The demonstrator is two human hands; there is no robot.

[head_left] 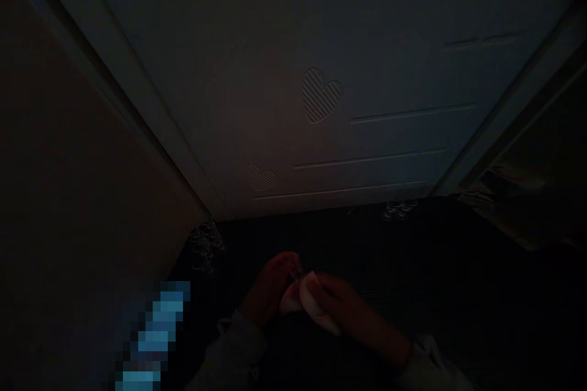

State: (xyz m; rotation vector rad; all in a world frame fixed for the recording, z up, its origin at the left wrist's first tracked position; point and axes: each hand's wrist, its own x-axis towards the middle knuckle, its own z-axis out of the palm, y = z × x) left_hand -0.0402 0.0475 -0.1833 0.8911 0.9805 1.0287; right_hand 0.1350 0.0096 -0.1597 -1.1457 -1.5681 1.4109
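Low in the dim head view, both hands meet over a pale, curved object (316, 305) whose kind I cannot make out. Its pale part shows on both sides of the fingers. My left hand (270, 284) is closed around its left side, with fingers curled at the top. From the right, my right hand (342, 299) pinches the other side, thumb lying over the pale surface. Between the fingertips is a small, shiny, see-through piece (296, 267), too dark to name.
A pale door-like panel (257, 73) with grooved hearts and lines stands ahead. Small clusters of shiny round shapes lie at its foot, left (206, 247) and right (398, 209). A wall (82, 153) rises at left. A blurred-out bright blue strip (156, 336) shows lower left.
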